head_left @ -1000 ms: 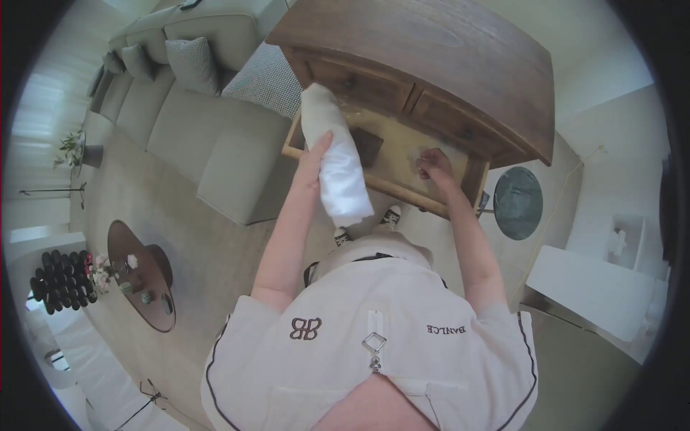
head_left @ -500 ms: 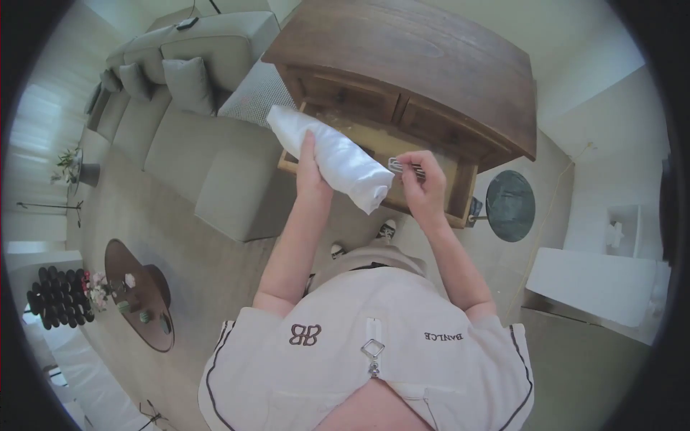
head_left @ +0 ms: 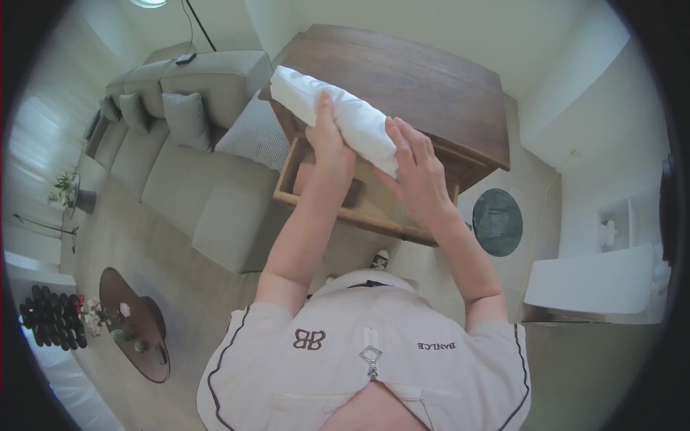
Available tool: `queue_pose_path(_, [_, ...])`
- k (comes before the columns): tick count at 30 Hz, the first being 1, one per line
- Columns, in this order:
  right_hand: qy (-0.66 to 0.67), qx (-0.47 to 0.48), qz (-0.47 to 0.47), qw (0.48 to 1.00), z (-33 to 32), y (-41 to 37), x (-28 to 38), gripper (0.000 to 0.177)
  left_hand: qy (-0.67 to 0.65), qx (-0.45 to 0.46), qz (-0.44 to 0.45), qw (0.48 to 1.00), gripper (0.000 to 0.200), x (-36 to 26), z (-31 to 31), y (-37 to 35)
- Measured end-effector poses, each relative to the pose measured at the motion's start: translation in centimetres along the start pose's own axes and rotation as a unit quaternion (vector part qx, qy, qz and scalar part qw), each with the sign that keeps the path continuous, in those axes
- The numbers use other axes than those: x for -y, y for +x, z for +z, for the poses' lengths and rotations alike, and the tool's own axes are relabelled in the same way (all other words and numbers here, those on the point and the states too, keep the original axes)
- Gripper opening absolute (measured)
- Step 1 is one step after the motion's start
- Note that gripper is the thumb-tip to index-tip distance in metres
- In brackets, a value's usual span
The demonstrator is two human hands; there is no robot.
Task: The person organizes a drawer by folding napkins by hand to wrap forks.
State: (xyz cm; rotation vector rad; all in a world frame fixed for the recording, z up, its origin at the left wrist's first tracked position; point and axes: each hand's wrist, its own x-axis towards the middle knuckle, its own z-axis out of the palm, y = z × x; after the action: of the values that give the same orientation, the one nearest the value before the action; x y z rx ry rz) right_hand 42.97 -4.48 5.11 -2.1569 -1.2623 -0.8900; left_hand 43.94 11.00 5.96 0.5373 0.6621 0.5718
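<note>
A long white bundle [head_left: 353,122], soft and wrinkled like rolled cloth, slants above the open wooden drawer [head_left: 388,225]. My left hand [head_left: 332,144] is closed around its middle from below, thumb on top. My right hand [head_left: 422,172] grips the near right end, fingers stretched along the upper side and thumb beneath. Inside the drawer, a pinkish item [head_left: 305,177] and a dark brown item [head_left: 353,192] show in part behind my left arm. The bundle and my hands hide much of the drawer.
The drawer belongs to a wooden cabinet [head_left: 424,79]. A grey sofa [head_left: 172,172] with cushions stands to the left, and a round dark-topped side table [head_left: 497,223] to the right. Further left is a low brown table [head_left: 136,345] with flowers and small plants.
The bundle has risen and moved over the cabinet's front edge. My right hand, earlier pinching a small white wire-like item over the drawer, now holds the bundle's end; that item is out of sight.
</note>
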Motion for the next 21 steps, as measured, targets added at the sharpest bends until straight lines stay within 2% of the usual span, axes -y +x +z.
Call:
queue_pose_path(3, [-0.009, 0.002, 0.019, 1.0, -0.2, 0.3, -1.7, 0.082, 0.052, -0.019, -0.001, 0.998, 0.073, -0.1, 2.3, -1.3])
queue_pose_path(6, [-0.042, -0.002, -0.003, 0.999, -1.0, 0.7, -3.5, 0.08, 0.074, -0.035, -0.01, 0.997, 0.069, 0.3, 4.6, -2.1])
queue_pose_path(9, [0.01, 0.026, 0.068, 0.997, -1.0, 0.8, -5.3, 0.058, 0.091, -0.017, -0.003, 0.996, 0.073, 1.3, 5.6, -1.6])
queue_pose_path(12, [0.16, -0.003, 0.179, 0.971, -0.6, 1.2, -7.2, 0.044, 0.083, 0.008, 0.034, 0.996, 0.065, 2.7, 5.5, -0.5])
queue_pose_path(14, [0.293, 0.0, 0.32, 0.901, -0.9, 1.7, -8.0, 0.035, 0.141, 0.032, 0.047, 0.988, 0.063, 2.8, 5.0, -0.3])
queue_pose_path(15, [0.327, -0.001, 0.353, 0.877, -0.9, 1.8, -8.4, 0.033, 0.157, 0.038, 0.052, 0.986, 0.062, 2.9, 4.8, -0.1])
queue_pose_path(17, [0.42, -0.002, 0.423, 0.803, -0.9, 1.8, -9.3, 0.034, 0.258, 0.091, 0.245, 0.93, 0.057, 3.2, 4.4, 0.5])
queue_pose_path(18, [0.443, -0.003, 0.438, 0.782, -1.0, 1.9, -9.6, 0.035, 0.281, 0.103, 0.293, 0.908, 0.056, 3.3, 4.5, 1.2])
queue_pose_path(19, [0.46, -0.001, 0.455, 0.762, -1.1, 2.0, -9.9, 0.037, 0.345, 0.153, 0.434, 0.818, 0.047, 3.3, 4.8, 2.3])
queue_pose_path(20, [0.477, 0.002, 0.472, 0.741, -1.2, 2.1, -10.2, 0.039, 0.398, 0.197, 0.56, 0.7, 0.039, 3.4, 5.0, 3.5])
queue_pose_path(21, [0.487, 0.005, 0.48, 0.73, -1.1, 2.2, -10.5, 0.04, 0.421, 0.215, 0.615, 0.631, 0.036, 3.6, 5.3, 4.2])
